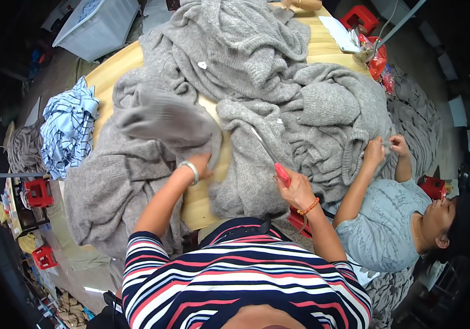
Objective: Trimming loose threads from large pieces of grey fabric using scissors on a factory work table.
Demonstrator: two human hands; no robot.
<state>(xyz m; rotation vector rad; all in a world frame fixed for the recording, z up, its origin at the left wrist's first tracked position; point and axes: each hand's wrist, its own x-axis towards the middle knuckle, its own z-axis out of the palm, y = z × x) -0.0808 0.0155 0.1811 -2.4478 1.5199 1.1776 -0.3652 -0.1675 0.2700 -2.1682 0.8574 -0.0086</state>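
My left hand (197, 166), with a pale bangle on its wrist, is at the lower edge of a grey knit sweater (169, 120) that is smeared by motion above the left heap. Its fingers are partly hidden and blurred, so its grip is unclear. In my closed right hand (296, 192) is a red-handled tool (282, 174) with a long, thin metal end pointing up and left. That end lies over another grey knit garment (251, 181), spread on the table in front of me. A small white tag (280, 121) shows on this garment.
More grey knitwear (229, 44) is heaped across the round wooden table (196, 205). Blue striped cloth (70, 129) lies at its left edge. Beyond stands a white bin (97, 27). A co-worker (383, 225) handles grey knitwear close on my right. Red stools (38, 193) stand around.
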